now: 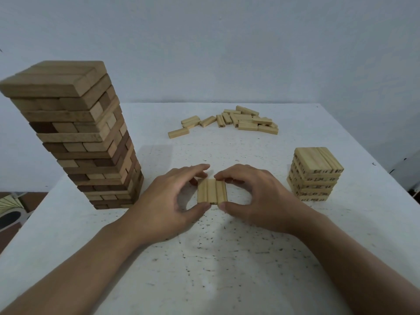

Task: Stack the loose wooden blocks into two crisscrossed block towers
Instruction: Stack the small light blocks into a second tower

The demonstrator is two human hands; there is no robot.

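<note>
**Pinching 3 blocks in a flat row**

Speckled white table (318,258) carries everything. At its left stands a tall tower (75,137) of smooth brown and tan rectangular blocks, layers crisscrossed. At right sits a short tower (316,176) of pale numbered blocks. Loose blocks (238,121) lie heaped far back. Left hand (168,201) and right hand (256,196) pinch the row of 3 pale blocks (212,191) at front centre, long axes pointing away from the person.

I see white speckled table (227,258) | tall tower (75,137) left | short tower (316,176) right | loose blocks (238,121) behind | three-block row (212,191) centre
</note>
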